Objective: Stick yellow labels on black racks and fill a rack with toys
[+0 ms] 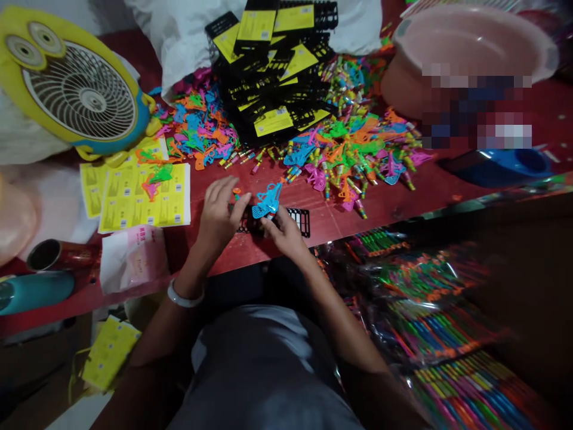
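Right hand (pixel 289 234): narrow, with thumb and fingers closed on a blue plastic piece (pixel 267 204).
Blue plastic piece: held above the near part of the red surface (pixel 340 218), between the two hands.
Left hand (pixel 217 212): curved, its thumb and fingers apart, beside a small orange-and-green piece; whether it gripped that piece could not be told. A pale bracelet (pixel 183 296) circled the wrist.
Black rack (pixel 307 223): lay on the surface below both hands, partly hidden by them.
Right-hand heap (pixel 353 146): blue, green, orange and pink pieces lay mixed with small banded sticks, beyond the right hand.
Left-hand heap (pixel 206 125): similar coloured pieces, at the left of the stacked racks.
Stacked racks (pixel 274 122): black, with yellow labels, piled loosely between the heaps.
Label sheets (pixel 119 209): yellow, overlapping, at the left of the left hand; a few coloured pieces lay on them.
Fan (pixel 94 98): yellow and blue, with two cartoon eyes, at the far left.
Near left edge: a pink-and-white packet (pixel 145 260) and a teal bottle (pixel 40 292).
Far right: a pale pink basin (pixel 474 42), with a blue object (pixel 496 167) nearer the front edge.
Below right: clear bags (pixel 439 334) held rows of coloured sticks.
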A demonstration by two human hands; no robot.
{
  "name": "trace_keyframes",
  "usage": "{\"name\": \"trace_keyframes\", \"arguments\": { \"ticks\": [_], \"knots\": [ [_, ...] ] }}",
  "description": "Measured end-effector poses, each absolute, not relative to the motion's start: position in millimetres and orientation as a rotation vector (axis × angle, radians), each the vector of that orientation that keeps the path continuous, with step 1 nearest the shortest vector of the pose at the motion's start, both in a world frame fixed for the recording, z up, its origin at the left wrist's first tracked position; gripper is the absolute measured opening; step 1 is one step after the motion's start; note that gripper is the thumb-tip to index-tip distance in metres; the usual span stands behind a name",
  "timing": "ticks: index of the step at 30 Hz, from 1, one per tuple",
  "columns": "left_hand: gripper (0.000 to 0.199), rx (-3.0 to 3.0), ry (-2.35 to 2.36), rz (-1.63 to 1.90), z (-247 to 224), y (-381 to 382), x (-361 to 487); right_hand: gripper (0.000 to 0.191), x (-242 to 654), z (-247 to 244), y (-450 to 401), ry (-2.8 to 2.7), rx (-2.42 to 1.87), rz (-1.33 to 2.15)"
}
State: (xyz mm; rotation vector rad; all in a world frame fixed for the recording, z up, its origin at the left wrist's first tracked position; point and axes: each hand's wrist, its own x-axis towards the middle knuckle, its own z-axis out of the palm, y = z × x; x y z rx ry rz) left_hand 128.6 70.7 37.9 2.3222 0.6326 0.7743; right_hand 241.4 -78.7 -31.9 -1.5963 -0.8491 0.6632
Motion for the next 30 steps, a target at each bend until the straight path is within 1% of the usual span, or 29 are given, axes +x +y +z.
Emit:
{"name": "trace_keyframes", "arguments": {
  "ticks": [2, 5, 8, 11, 14, 20, 24, 27, 30],
  "knots": [
    [0.04, 2.477, 0.535, 0.729, 51, 69, 134, 0.02, 243, -17, -81, -0.92, -1.573, 0.632],
    [0.029, 2.509, 0.522, 0.528, 70, 66, 144, 0.018, 249, 2, -82, -1.02, -1.573, 0.527],
    [0.021, 2.335, 0.532, 0.407, 81, 64, 149, 0.026, 257, 14, -83, -1.08, -1.606, 0.444],
    [0.018, 2.143, 0.534, 0.395, 81, 63, 149, 0.033, 261, 21, -86, -1.101, -1.625, 0.428],
    [0.019, 2.062, 0.542, 0.417, 78, 61, 147, 0.035, 261, 22, -89, -1.065, -1.564, 0.471],
    [0.02, 2.045, 0.522, 0.405, 77, 59, 151, 0.034, 259, 19, -91, -0.896, -1.421, 0.662],
    [0.032, 2.147, 0.491, 0.524, 77, 71, 144, 0.024, 263, 14, -96, -0.95, -1.563, 0.595],
    [0.037, 2.225, 0.524, 0.62, 70, 85, 129, 0.015, 258, -1, -100, -0.967, -1.642, 0.505],
    [0.041, 2.217, 0.597, 0.576, 55, 92, 115, 0.013, 241, -23, -100, -0.89, -1.599, 0.587]
  ]
}}
